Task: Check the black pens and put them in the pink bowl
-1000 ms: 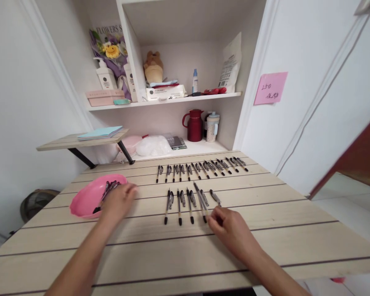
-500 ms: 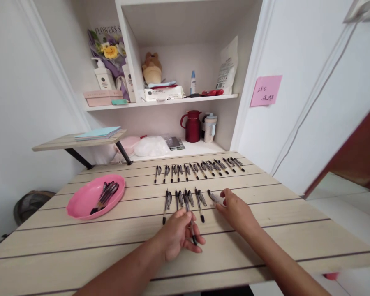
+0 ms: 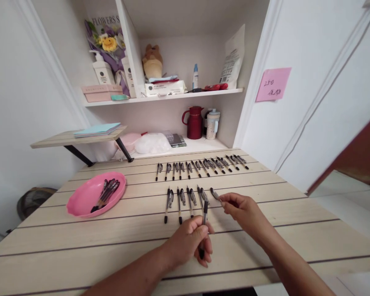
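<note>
Curling around a pen (image 3: pixel 205 209), the left grip (image 3: pixel 189 242) is pinching it between thumb and fingers, just above the counter (image 3: pixel 111 246). The pen is standing nearly upright and leaning a little. Its top is poking out above the knuckles and its lower end is showing below the fingers. It is hovering at the near end of the near row (image 3: pixel 185 199), where five pens are lying side by side with their caps beside them.

The right grip (image 3: pixel 245 211) is reaching in from the right with its fingers bent. The fingertips are meeting the near end of the end pen (image 3: pixel 215 193), which is lying slanted at the right of that row. I cannot tell whether they are pinching it or only touching it.

Farther back, the far row (image 3: pixel 200 167) is stretching across the boards, its right half fanning sideways. Off to the left, well apart from both hands, a pink bowl (image 3: pixel 80 205) is sitting on the counter and holding a bundle of loose pens (image 3: pixel 107 191). Behind the counter, a red jug (image 3: pixel 195 123) is standing on the lower shelf, and a pink note (image 3: pixel 273 84) is sticking to the wall on the right.
</note>
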Tool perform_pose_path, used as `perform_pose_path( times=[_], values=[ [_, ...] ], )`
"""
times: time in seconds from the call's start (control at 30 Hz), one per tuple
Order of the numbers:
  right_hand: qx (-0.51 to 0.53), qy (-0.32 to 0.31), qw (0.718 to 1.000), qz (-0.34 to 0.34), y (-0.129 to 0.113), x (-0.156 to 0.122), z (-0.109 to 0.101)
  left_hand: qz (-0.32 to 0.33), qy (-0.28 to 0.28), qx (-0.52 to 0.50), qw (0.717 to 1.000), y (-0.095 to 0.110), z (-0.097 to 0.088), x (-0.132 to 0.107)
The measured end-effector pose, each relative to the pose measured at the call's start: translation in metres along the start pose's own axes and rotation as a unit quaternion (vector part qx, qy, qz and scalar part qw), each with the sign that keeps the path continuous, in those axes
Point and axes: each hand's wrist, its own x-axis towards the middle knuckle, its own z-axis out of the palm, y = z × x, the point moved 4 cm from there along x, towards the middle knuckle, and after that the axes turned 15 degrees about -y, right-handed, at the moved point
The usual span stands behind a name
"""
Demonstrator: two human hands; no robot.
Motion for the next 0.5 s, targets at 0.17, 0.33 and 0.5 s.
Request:
perform_pose_path(
  times=[0.17,0.33,0.5],
  values=[
    [0.272,-0.021,0.961,-0.035,-0.032,0.000,0.008,0.001,-0.010,0.022,1.000,0.001,0.002,0.000],
    [0.297,-0.035,0.954,-0.036,-0.039,0.006,0.011,0.002,-0.012,0.042,0.999,0.004,0.004,-0.002],
    [0.272,-0.063,0.960,-0.021,-0.038,0.004,0.016,0.005,-0.014,0.052,0.999,0.005,0.005,-0.001]
  ],
)
